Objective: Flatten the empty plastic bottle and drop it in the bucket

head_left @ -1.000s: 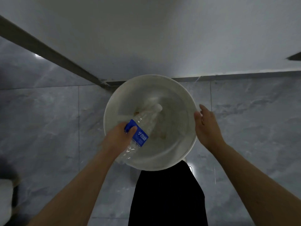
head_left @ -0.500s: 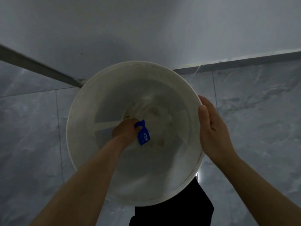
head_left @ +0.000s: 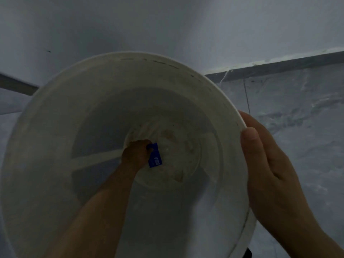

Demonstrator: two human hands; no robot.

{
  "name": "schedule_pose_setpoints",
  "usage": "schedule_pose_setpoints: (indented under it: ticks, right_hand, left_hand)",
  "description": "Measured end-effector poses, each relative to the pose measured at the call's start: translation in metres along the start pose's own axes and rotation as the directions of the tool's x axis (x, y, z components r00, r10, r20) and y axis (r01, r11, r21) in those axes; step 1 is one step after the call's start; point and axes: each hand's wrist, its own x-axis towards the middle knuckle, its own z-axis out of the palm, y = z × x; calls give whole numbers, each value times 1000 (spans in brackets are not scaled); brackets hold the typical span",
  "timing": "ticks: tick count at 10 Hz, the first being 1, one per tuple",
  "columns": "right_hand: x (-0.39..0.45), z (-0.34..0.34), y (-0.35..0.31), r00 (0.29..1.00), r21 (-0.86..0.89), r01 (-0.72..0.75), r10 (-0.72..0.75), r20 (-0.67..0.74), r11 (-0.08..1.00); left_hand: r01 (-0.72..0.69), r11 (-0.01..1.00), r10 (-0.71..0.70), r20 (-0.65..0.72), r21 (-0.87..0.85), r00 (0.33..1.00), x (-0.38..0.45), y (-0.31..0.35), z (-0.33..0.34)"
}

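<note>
A large white bucket (head_left: 130, 64) fills most of the view, seen from above. My left hand (head_left: 135, 153) reaches deep inside it, near the stained bottom, closed around a clear plastic bottle (head_left: 154, 158) with a blue label. Only the blue label and a faint clear part of the bottle show; whether it is flattened I cannot tell. My right hand (head_left: 268, 170) lies flat against the outside of the bucket's right rim, thumb on the rim's edge, fingers pressed to the wall.
The bucket stands on a grey marble-tiled floor (head_left: 297, 127) in the corner of a white wall (head_left: 167, 25) with a dark skirting strip (head_left: 279, 66). A dark garment edge (head_left: 247, 254) shows below the bucket at the lower right.
My head has come much closer to the bucket, which now looks far bigger. My left hand has carried the bottle from above the rim down to the bottom. My right hand has taken hold of the rim.
</note>
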Motion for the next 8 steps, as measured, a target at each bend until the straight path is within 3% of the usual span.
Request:
schedule_pose_setpoints:
  ticks: [2, 3, 7, 8]
  right_hand:
    - [-3, -1, 7, 999, 114, -22, 26, -33, 993]
    - [-3, -2, 5, 998, 102, -34, 38, -46, 994]
    - [-7, -4, -9, 994, -16, -104, 104, 37, 994]
    - [-7, -6, -18, 988, -20, -126, 127, 92, 992]
  left_hand:
    - [17, 979, 6, -108, 202, 994, 11, 1, 10]
    - [51, 986, -29, -137, 161, 990, 9, 6, 11]
    - [73, 953, -110, -111, -294, 988, -87, 33, -40]
    - [173, 921, -206, -61, -348, 977, -119, 43, -54]
